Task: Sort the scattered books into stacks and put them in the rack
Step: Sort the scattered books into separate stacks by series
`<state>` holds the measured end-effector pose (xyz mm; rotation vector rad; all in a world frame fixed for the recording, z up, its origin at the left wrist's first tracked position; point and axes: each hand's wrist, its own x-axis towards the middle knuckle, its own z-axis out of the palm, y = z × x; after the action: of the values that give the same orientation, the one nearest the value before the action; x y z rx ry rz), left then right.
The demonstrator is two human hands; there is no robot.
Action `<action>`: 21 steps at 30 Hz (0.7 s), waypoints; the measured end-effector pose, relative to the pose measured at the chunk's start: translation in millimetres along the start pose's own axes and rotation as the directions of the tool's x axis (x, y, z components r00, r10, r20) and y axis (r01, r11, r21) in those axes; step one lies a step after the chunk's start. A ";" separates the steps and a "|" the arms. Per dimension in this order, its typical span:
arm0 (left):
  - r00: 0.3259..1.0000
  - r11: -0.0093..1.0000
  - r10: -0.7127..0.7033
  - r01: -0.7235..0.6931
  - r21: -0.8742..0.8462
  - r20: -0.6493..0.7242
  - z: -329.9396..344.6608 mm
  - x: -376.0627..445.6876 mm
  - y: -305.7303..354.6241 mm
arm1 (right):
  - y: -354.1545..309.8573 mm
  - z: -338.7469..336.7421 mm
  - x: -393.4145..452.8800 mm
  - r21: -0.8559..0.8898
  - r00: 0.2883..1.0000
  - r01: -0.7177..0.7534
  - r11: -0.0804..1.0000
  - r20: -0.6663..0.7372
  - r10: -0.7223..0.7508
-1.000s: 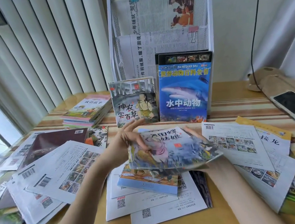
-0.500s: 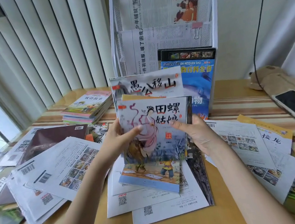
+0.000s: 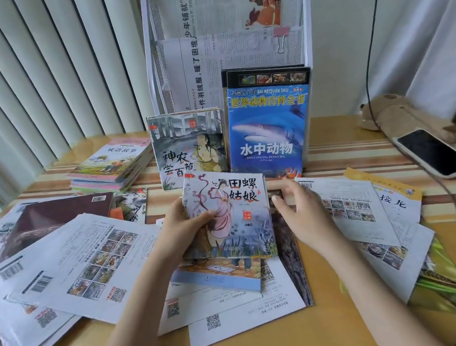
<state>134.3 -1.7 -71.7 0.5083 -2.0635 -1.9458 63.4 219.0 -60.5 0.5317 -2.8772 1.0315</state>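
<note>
The left hand [image 3: 187, 228] grips the small stack of storybooks [image 3: 227, 218] by its left edge, long axis pointing toward the rack [image 3: 233, 67] just behind, while the right hand [image 3: 301, 215] hovers open beside it.

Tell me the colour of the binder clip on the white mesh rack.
Pink binder clip, clearest in the head view.

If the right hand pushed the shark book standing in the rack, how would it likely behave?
The shark book stands upright at the front of the white rack, so a push near its top would probably tip it, not slide it. Its cover looks glossy, perhaps slippery. The right hand is open beside it.
</note>
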 end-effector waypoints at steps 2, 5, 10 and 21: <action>0.996 0.995 -0.081 0.082 0.063 -0.022 2.4 5.1 2.0 | 15.5 -7.0 -3.3 -0.367 0.975 -0.138 0.920 0.112 0.191; 0.987 0.981 -0.150 0.155 0.120 -0.054 3.8 10.2 4.0 | 27.9 -9.2 -13.0 -0.437 0.893 -0.278 0.855 0.210 0.398; 0.986 0.950 -0.085 0.124 0.287 -0.144 8.4 6.3 2.3 | 26.9 -6.5 -21.7 -0.486 0.909 -0.287 0.826 0.133 0.394; 0.911 0.780 0.206 -0.374 0.502 0.357 108.3 -37.5 35.9 | 18.2 -40.1 -32.8 -0.488 0.869 -0.418 0.766 0.032 0.495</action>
<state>120.2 113.7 -41.6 -0.0145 -2.7165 -1.2649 85.2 267.1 -45.3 -0.1471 -3.3181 0.2676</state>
